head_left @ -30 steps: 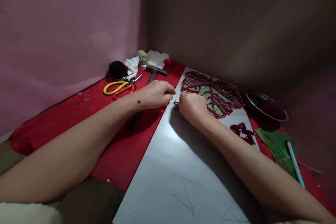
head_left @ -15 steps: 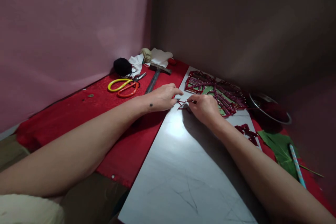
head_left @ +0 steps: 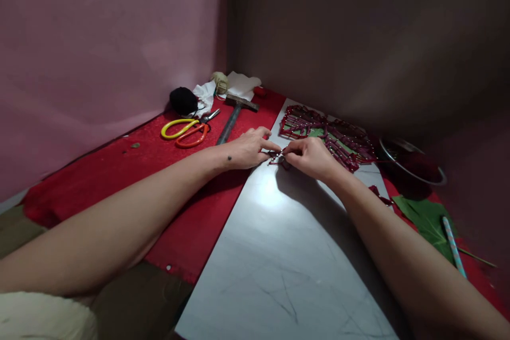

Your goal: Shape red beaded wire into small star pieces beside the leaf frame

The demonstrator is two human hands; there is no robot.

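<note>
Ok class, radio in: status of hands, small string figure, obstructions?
Left hand: open, index at small string figure. Right hand: fingers there, hold unclear. Figure: on white board, partly hidden. Hammer: partly behind left wrist.

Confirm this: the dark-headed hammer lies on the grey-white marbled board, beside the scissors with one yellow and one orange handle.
Wrong surface: the head view shows the hammer lying on the red cloth, not on the board. The scissors are indeed beside it.

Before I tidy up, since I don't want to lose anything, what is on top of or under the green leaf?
A striped stick lies partly across the green leaf. Red cloth shows beside it, but whatever is beneath the leaf is covered.
</note>
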